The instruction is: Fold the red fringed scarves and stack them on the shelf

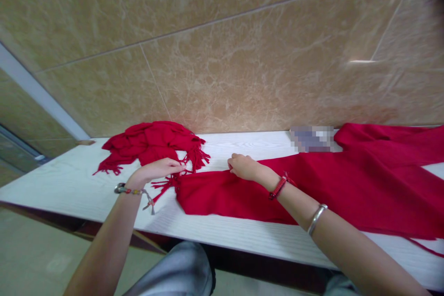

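Observation:
A long red scarf point(222, 196) lies spread on the white tabletop, its fringed end pointing left. My left hand point(161, 169) is closed, thumb and fingers pinched on the fringe at the upper corner of that end. Farther right, my right hand point(244, 166) grips the scarf's far edge, fingers curled in. The fabric between the hands looks fairly straight along that edge. Just beyond my left hand sits a bunched red fringed scarf point(152, 141), partly rumpled over itself.
Wide red fabric point(374, 185) covers the table's right side, with a thin red cord point(423, 246) at the front edge. A blurred flat item point(310, 139) lies near the tiled wall point(236, 69). Below the white table point(79, 194) is a dark shelf space.

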The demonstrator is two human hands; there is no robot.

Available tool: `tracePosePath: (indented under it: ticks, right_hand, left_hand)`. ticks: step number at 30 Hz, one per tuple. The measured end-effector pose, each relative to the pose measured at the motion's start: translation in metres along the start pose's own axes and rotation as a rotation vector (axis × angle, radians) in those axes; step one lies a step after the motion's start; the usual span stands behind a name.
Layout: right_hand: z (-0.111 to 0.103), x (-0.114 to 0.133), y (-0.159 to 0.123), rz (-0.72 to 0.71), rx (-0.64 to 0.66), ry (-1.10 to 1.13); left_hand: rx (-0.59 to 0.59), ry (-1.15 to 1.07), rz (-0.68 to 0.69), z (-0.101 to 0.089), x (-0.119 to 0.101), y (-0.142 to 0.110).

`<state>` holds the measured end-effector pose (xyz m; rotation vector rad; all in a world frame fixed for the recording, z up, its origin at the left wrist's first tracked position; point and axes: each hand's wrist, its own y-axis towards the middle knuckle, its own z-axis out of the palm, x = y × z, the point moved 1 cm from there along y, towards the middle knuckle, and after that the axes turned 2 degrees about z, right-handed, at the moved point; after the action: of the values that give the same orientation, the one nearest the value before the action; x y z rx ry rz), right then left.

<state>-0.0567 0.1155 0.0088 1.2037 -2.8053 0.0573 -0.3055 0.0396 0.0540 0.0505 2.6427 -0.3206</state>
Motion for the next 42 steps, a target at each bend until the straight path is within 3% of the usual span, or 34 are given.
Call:
tracePosePath:
  ticks: [3,7,10,14,21,26,33,38,42]
  right_hand:
    - [0.002,-0.002,0.002,0.025,-0.033,0.037]
    - [0.003,-0.009,0.007,0.111,-0.113,0.104]
    - [0.006,-0.013,0.01,0.166,-0.163,0.158]
    - [0.015,-0.013,0.012,0.223,-0.194,0.212]
    - [0.022,-0.012,0.014,0.229,-0.254,0.255]
    - [0.023,-0.014,0.014,0.158,-0.295,0.27]
    - [0.021,-0.012,0.005,-0.096,-0.289,0.255]
    - [0.022,-0.011,-0.001,-0.157,-0.32,0.21]
    - [0.024,-0.011,-0.004,-0.191,-0.353,0.194]
  left_hand:
    - [-0.156,0.155,-0.068,0.012,0.006,0.013]
    - [-0.195,0.316,-0.076,0.025,0.012,0.026]
    - [-0.269,0.249,-0.035,0.026,0.013,0.028]
    - [-0.267,0.204,0.045,0.023,0.016,0.031]
    - [-0.321,0.21,-0.03,0.02,0.022,0.04]
    - [-0.204,0.25,-0.065,0.026,0.014,0.031]
    - [-0.087,0.325,-0.049,0.033,0.0,0.018]
    - [-0.115,0.339,-0.007,0.029,-0.009,0.017]
    - [-0.232,0.353,-0.027,0.02,-0.01,0.015]
